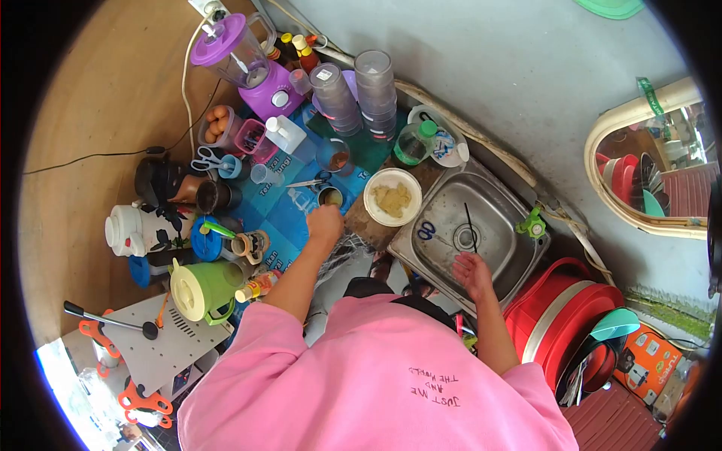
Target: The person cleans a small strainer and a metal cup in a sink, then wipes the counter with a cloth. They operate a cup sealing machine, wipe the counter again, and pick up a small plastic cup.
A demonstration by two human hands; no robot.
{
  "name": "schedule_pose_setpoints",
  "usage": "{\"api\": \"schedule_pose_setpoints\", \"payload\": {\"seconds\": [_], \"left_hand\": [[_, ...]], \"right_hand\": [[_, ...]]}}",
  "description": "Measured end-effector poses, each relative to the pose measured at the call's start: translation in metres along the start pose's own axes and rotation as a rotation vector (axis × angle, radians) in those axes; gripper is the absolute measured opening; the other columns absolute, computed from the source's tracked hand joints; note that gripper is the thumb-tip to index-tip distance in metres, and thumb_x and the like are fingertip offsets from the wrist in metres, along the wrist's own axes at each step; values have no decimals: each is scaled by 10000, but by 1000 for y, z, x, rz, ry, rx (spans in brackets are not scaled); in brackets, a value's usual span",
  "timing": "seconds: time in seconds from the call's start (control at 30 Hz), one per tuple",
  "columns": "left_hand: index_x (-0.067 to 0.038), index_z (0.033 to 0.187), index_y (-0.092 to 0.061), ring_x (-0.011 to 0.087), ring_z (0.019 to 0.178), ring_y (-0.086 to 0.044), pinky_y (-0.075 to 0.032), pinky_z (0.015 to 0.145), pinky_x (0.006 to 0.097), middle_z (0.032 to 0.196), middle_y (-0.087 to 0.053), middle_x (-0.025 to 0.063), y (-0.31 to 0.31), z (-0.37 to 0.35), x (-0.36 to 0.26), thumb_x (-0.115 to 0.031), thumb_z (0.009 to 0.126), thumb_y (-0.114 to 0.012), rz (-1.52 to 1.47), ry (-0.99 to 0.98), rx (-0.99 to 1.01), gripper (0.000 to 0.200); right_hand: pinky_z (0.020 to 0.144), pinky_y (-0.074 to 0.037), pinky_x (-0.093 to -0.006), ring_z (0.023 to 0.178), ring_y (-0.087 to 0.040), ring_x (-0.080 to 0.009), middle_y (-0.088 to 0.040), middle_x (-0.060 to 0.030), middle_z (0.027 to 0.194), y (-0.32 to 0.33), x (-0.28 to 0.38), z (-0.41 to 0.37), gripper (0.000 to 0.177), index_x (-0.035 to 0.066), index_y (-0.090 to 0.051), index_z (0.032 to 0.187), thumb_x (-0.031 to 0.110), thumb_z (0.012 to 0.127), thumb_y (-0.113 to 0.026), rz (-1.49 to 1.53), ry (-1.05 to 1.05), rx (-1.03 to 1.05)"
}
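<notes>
My left hand (325, 225) is closed at the near side of a small cup (330, 198) with pale yellowish contents, apparently gripping it; the fingertips are partly hidden. Beside the cup lies a pair of scissors (308, 183) on the blue table cover. A white bowl (371, 211) holding a beige, lumpy mass stands to the right. Over the near edge of the metal sink (519, 244), my right hand (473, 275) is open with fingers apart and nothing in it. A thin dark stick (470, 222) and blue loop-shaped handles (426, 230) lie in the sink.
Stacked plastic cups (374, 94), a purple blender (271, 94) and a green-capped bottle (416, 143) stand at the back. On the left are a green pitcher (199, 292) and a cup sealer-like machine (162, 338). Red basins (545, 323) lean right of the sink, near a green tap (532, 223).
</notes>
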State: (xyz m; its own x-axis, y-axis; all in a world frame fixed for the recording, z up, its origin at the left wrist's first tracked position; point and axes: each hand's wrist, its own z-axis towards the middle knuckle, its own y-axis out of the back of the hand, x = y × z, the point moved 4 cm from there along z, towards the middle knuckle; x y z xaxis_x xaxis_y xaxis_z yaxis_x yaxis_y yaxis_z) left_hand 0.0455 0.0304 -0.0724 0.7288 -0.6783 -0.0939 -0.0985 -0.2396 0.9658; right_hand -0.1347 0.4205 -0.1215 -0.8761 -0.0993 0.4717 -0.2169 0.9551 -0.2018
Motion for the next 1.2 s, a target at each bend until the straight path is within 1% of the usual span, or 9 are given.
{"api": "schedule_pose_setpoints", "payload": {"seconds": [0.2, 0.37, 0.57, 0.63, 0.7, 0.77, 0.87, 1.1, 1.2], "left_hand": [[-43, 799, -718, 365, 801, -709, -565, 706, 484, 843, -715, 179, 57, -29, 10, -110, 819, -628, -72, -49, -31, 114], [-86, 769, -653, 346, 774, -655, -521, 666, 473, 785, -648, 112, 139, -84, -77, -106, 789, -636, -310, -758, 5, 33], [-69, 792, -666, 344, 778, -651, -531, 708, 459, 806, -663, 121, 94, -80, -179, -92, 782, -637, -357, -1147, 195, 39], [-44, 843, -688, 348, 844, -678, -542, 750, 453, 872, -695, 155, 119, -57, -182, -88, 823, -607, -800, -823, 241, 95], [-38, 890, -718, 378, 844, -692, -558, 761, 465, 874, -714, 169, 94, -10, -169, -95, 850, -597, -315, -570, 4, 140], [0, 892, -708, 372, 969, -696, -561, 832, 466, 943, -712, 220, 66, 25, -156, -79, 812, -615, -93, -220, 181, 146], [1, 894, -715, 388, 926, -704, -574, 810, 473, 947, -712, 239, -8, 58, -152, -93, 797, -637, -5, -287, 149, 156], [-14, 842, -731, 334, 785, -729, -590, 733, 437, 861, -727, 197, 31, 44, -154, -86, 819, -611, 60, -387, 22, 142], [32, 832, -674, 413, 794, -694, -554, 710, 511, 808, -683, 263, 42, 29, -145, -16, 743, -622, -71, -364, -12, 114]], "right_hand": [[928, -506, -337, 1032, -630, -198, -655, -106, 1155, -32, 22, -9, 407, 40, -590, 1234, 221, 882, -685, -461, 195, 64], [968, -498, -358, 1104, -630, -206, -652, -103, 1218, -102, 56, -81, 523, 29, -608, 1235, 108, 761, -813, -788, 777, 371], [994, -488, -360, 1122, -638, -228, -671, -118, 1176, -111, 75, -94, 659, 32, -609, 1266, 153, 673, -870, -885, 794, 498], [966, -501, -360, 1090, -655, -250, -684, -136, 1142, -92, 80, -90, 682, 11, -603, 1263, 196, 665, -873, -907, 766, 347], [909, -525, -359, 1025, -688, -294, -709, -171, 1073, -70, 84, -85, 742, -31, -592, 1257, 282, 648, -877, -951, 721, 87], [882, -535, -365, 1002, -693, -309, -703, -211, 1078, -36, 66, -52, 764, -63, -592, 1224, 351, 645, -869, -1132, 673, -113], [856, -539, -367, 959, -696, -292, -706, -209, 1035, -5, 55, -35, 763, -71, -602, 1192, 378, 638, -873, -895, 673, -126], [823, -527, -365, 914, -682, -246, -711, -170, 1008, 8, 51, -42, 631, -37, -628, 1133, 333, 678, -860, -782, 600, -83], [823, -525, -371, 918, -684, -255, -710, -176, 1007, 19, 45, -33, 617, -34, -626, 1129, 328, 685, -855, -848, 575, -95]]}}
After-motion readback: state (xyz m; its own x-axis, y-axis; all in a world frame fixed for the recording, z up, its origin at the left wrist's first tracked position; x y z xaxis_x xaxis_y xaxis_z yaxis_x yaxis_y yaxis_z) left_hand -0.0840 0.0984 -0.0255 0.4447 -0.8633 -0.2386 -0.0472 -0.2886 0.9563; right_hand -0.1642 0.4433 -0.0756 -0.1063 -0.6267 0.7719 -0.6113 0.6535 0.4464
